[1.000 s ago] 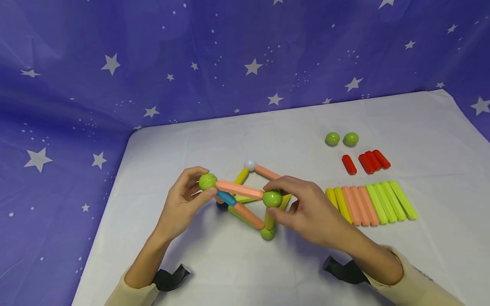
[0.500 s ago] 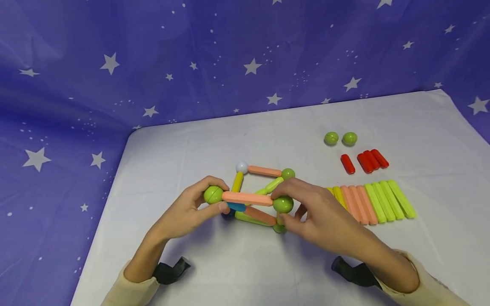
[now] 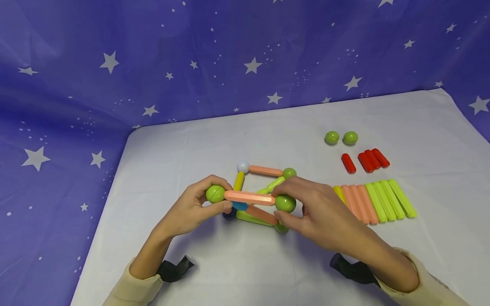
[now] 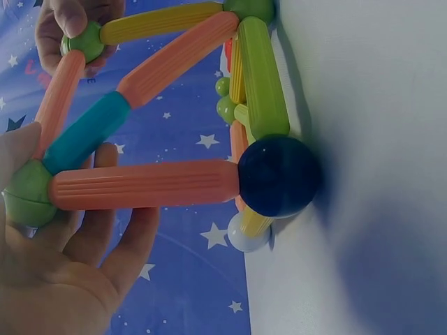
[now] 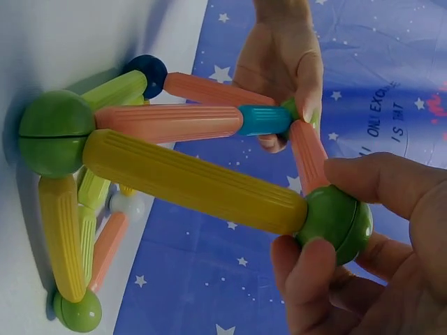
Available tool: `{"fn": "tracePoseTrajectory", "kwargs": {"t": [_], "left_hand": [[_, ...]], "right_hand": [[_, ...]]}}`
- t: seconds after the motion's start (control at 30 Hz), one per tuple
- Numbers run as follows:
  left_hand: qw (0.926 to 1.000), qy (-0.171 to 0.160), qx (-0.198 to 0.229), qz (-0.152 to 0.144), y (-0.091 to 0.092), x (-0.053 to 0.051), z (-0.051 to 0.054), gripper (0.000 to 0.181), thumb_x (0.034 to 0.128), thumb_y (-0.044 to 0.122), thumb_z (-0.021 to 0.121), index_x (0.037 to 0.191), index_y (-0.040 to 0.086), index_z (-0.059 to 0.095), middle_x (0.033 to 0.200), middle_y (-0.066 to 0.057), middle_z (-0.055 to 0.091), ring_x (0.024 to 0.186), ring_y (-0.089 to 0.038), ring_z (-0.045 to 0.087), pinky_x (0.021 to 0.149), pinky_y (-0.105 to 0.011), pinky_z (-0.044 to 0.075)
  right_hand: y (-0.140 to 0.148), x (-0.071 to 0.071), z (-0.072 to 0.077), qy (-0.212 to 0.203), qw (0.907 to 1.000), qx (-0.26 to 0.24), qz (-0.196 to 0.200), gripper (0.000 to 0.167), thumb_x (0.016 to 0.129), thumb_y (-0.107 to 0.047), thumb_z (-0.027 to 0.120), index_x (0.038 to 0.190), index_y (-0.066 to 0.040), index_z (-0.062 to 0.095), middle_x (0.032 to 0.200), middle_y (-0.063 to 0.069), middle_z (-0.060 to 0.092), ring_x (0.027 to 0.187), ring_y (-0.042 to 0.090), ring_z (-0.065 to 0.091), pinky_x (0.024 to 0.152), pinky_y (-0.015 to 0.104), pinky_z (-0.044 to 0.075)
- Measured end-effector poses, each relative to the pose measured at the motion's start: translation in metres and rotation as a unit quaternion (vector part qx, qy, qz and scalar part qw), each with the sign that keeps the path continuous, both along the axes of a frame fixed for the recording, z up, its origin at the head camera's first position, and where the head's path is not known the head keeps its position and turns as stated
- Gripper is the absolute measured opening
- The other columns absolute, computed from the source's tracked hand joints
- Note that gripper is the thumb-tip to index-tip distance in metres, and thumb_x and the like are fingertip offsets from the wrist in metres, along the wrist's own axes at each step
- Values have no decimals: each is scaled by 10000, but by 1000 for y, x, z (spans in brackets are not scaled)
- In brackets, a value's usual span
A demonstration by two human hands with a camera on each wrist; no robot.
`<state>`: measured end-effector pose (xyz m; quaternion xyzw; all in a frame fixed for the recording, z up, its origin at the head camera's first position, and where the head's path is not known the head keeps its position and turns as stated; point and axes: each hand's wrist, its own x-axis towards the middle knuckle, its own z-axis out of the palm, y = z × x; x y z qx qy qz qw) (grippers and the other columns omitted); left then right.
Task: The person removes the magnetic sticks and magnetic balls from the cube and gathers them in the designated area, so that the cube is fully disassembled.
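My left hand (image 3: 193, 210) grips a green ball (image 3: 215, 194) at the upper left corner of a ball-and-rod structure. Between thumb and fingers, my right hand (image 3: 319, 214) pinches the upper right green ball (image 3: 285, 203). A salmon rod (image 3: 249, 197) joins these two balls, almost level. Below it the base frame lies on the table, with a dark blue ball (image 4: 279, 176) and a white ball (image 3: 243, 167) at its left corners. A salmon rod (image 4: 143, 185) and a yellow rod (image 5: 195, 181) support the raised balls. A teal piece (image 4: 87, 132) and another salmon rod form a diagonal.
Right of the structure lie several salmon rods (image 3: 361, 204) and several lime rods (image 3: 390, 199) in a row, beside yellow. Short red rods (image 3: 370, 162) and two loose green balls (image 3: 331, 137) sit behind them. A white cloth (image 3: 172, 144) covers the table before a starry backdrop.
The raised salmon rod has shifted right and slightly down, becoming more level, while the base frame has turned. Both hands keep hold of their balls; the last half second shows barely any movement.
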<state>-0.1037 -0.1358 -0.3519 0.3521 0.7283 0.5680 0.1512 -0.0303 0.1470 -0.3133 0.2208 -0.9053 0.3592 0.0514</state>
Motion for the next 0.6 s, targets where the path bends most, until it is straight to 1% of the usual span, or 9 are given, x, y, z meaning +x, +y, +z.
{"fn": "tracePoseTrajectory", "kwargs": {"t": [0.13, 0.27, 0.4, 0.5, 0.6], "left_hand": [[9999, 48, 31, -120, 1, -1, 0, 241, 936, -17, 639, 1147, 95, 601, 932, -64, 617, 771, -220, 590, 689, -316, 517], [9998, 37, 93, -199, 3, -1, 0, 228, 954, -18, 611, 1154, 88, 590, 882, -108, 642, 749, -283, 621, 701, -332, 533], [9999, 0, 75, -135, 3, -1, 0, 222, 964, -9, 598, 1163, 88, 576, 848, -136, 651, 742, -322, 627, 708, -332, 528], [10000, -24, 44, -79, 3, 0, 0, 219, 967, -5, 595, 1164, 88, 572, 853, -135, 651, 748, -322, 626, 707, -325, 522], [9999, -60, 51, -91, 3, 1, 0, 219, 968, -6, 595, 1165, 87, 571, 866, -144, 647, 757, -326, 627, 707, -323, 524]], "right_hand": [[0, -1, -1, 191, 9998, 39, 43, 187, 831, -113, 744, 998, -193, 722, 947, -139, 587, 684, 33, 514, 492, 206, 416], [4, -1, -3, 266, 9996, 40, -19, 160, 849, -113, 711, 961, -224, 734, 940, -151, 565, 591, 2, 472, 464, 200, 402], [7, 0, -4, 252, 9997, 9, -71, 165, 853, -119, 738, 982, -223, 738, 958, -146, 572, 556, -8, 458, 463, 199, 408], [6, 0, -5, 246, 9996, -28, -95, 177, 847, -125, 767, 1000, -211, 740, 977, -138, 575, 585, -8, 476, 486, 199, 428], [5, 0, -5, 330, 9993, -70, -160, 192, 828, -117, 793, 993, -200, 742, 986, -127, 571, 613, -15, 494, 506, 198, 439]]}}
